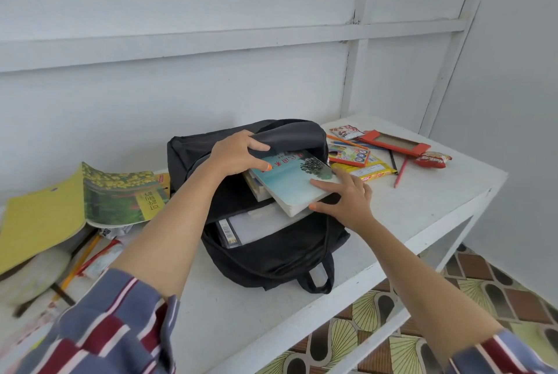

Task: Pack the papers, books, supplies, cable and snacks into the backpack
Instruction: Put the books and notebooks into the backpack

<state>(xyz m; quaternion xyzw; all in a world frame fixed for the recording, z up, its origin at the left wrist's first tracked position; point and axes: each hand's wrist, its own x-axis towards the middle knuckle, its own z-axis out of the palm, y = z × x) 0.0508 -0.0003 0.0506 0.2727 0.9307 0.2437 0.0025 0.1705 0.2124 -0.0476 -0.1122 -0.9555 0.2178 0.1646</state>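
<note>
While the black backpack (271, 252) lies open on the white table (422, 210), the right hand (347, 201) pinches the corner of a blue book (290, 180) with red writing, half inside the backpack. Further back, the left hand (235, 156) grips the backpack's top flap, and beyond the backpack lie a crayon box (348, 155) and snacks (431, 159); their writing is too small to read.

- The backpack (271, 255) is made of matt black cloth.
- The book (290, 180) is bound in a smooth, faintly glossy paper cover.
- The table (422, 210) is finished in smooth white paint.
- The snack packets (432, 159) are wrapped in shiny plastic film.
- The sleeve (99, 328) is woven striped cloth.
</note>
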